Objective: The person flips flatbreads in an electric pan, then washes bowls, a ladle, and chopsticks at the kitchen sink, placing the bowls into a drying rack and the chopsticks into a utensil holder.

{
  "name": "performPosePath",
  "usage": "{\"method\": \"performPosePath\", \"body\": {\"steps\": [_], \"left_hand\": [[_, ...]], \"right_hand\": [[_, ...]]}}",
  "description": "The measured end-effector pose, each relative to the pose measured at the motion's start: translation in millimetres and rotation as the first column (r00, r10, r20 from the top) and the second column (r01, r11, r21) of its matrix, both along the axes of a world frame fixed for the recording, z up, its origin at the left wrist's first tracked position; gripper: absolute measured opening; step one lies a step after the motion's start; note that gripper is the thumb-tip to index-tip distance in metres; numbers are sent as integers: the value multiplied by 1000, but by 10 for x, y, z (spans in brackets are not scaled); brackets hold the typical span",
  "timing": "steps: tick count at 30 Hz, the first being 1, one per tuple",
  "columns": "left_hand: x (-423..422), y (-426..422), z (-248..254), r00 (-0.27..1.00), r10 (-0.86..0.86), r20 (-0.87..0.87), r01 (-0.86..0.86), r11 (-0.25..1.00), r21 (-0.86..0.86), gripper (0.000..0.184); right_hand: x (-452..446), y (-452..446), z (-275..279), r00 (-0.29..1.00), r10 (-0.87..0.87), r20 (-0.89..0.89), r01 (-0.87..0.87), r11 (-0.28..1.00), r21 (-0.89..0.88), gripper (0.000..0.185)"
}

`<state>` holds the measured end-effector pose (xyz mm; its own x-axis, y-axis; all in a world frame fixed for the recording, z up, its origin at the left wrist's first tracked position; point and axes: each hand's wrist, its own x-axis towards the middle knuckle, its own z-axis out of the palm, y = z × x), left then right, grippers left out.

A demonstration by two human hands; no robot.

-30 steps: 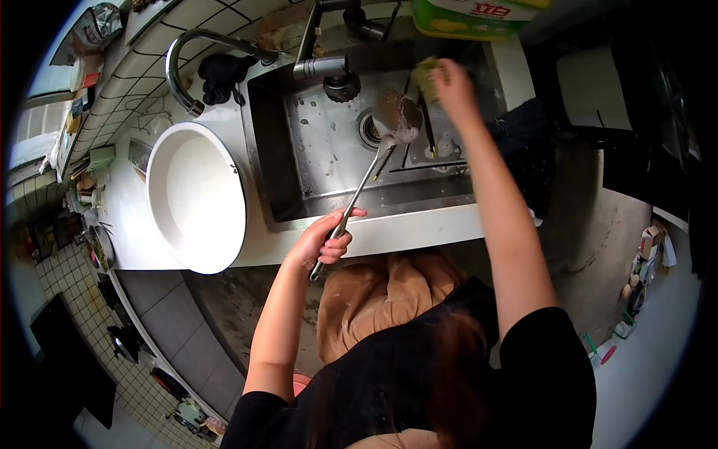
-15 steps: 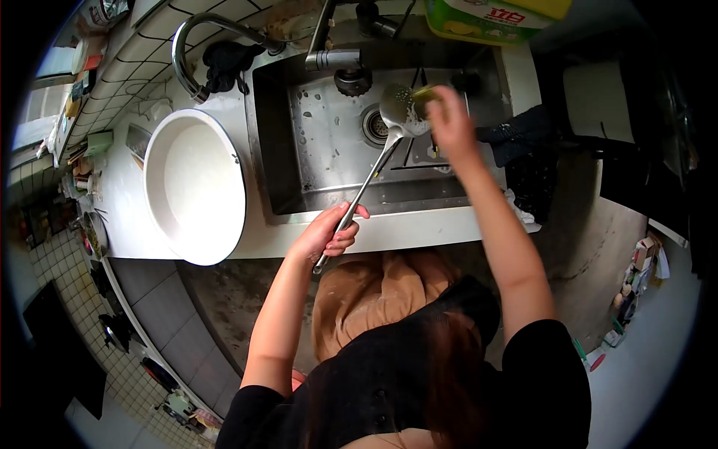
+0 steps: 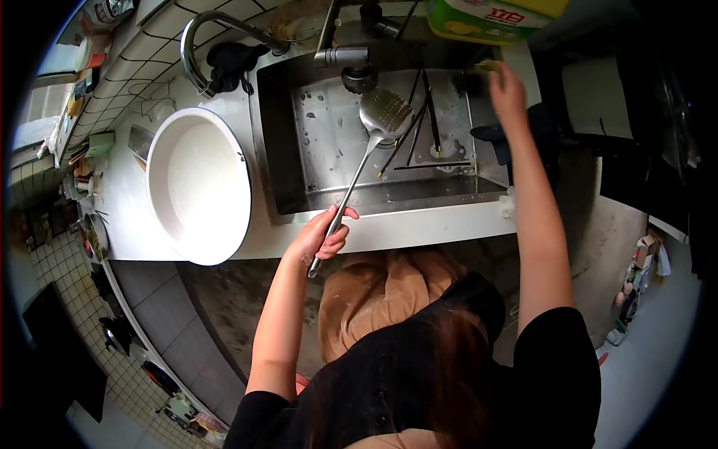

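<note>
My left hand (image 3: 326, 236) is closed round the handle of a metal skimmer (image 3: 387, 112), whose perforated round head hangs over the sink (image 3: 321, 165) near the drain. Green-yellow marks show on that head. Over the sink's right rim is my right hand (image 3: 508, 90), its fingers closed on a yellow-green sponge (image 3: 488, 66), away from the skimmer. Several dark chopsticks (image 3: 431, 112) lie on the sink floor, right of the skimmer head.
On the counter left of the sink sits a white basin (image 3: 200, 187). A curved faucet (image 3: 187, 52) and a second faucet (image 3: 342, 57) reach from the back. Behind the sink's right corner stands a green and yellow detergent container (image 3: 486, 26).
My right hand has moved off the skimmer head to the right with the sponge. The skimmer, still in my left hand, has tilted and shows more of its face.
</note>
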<state>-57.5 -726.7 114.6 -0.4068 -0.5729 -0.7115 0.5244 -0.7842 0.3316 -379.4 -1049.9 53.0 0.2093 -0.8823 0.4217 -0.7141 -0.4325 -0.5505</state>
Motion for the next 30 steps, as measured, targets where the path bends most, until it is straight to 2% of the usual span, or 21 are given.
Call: {"method": "performPosePath", "body": {"steps": [1,2,3,6,7,8,9,10,11,13,14,15,18,19,22,25,26,28,30], "left_hand": [[-19,-9,16,995,-2,99,4,1000,-20,38],[-49,-19,30,980,-2,197,10,999,-39,36],[-69,-23,50,956,1,293,16,998,-56,34],[-33,-40,124,869,-117,481,184,978,-94,35],[-36,-44,144,851,-100,516,159,985,-71,36],[-35,-36,147,834,-90,545,156,985,-75,35],[-31,-22,151,815,-83,573,153,985,-75,35],[-29,-8,156,794,-80,602,155,985,-74,35],[-26,6,153,790,-75,608,147,987,-71,34],[-3,23,140,778,-66,625,134,989,-63,32],[-3,17,173,782,-52,621,125,989,-74,32],[-12,-3,223,786,-38,617,116,990,-86,31],[-6,2,246,801,-16,599,102,989,-111,30],[1,9,243,807,-12,591,103,987,-121,29],[7,25,235,813,-13,582,94,990,-108,31],[4,55,212,829,17,559,70,988,-135,31],[5,60,195,832,21,554,66,988,-137,31],[-8,76,153,839,28,543,55,989,-136,31],[-43,67,155,828,26,561,49,992,-120,29]], "right_hand": [[-153,-48,93,995,-49,-90,41,996,-80,26],[-245,-31,185,985,-97,-144,88,994,-68,25],[-459,-98,56,954,-130,-270,119,991,-58,27],[-474,19,-72,768,-276,-578,317,948,-31,37],[-380,73,-73,680,-319,-661,398,917,-34,40],[-294,6,-144,725,-270,-633,292,954,-73,48],[-1,61,63,775,-163,-611,219,976,17,50],[216,22,14,850,-61,-523,57,998,-23,51],[520,5,96,887,41,-460,23,991,132,53],[1049,-49,246,862,138,-488,-19,970,241,65],[1228,-125,253,847,155,-509,-50,976,213,67],[1403,-216,273,792,150,-592,2,969,248,68],[1568,-459,128,747,109,-656,38,978,205,68],[1578,-465,85,770,94,-631,-10,991,135,65],[1612,-339,102,769,138,-624,23,969,244,63],[1633,-25,102,885,77,-460,55,962,268,58],[1654,92,69,937,83,-340,31,948,317,56],[1734,290,-216,998,56,5,-50,860,507,51],[1864,532,-487,963,-9,269,-165,770,616,43]]}}
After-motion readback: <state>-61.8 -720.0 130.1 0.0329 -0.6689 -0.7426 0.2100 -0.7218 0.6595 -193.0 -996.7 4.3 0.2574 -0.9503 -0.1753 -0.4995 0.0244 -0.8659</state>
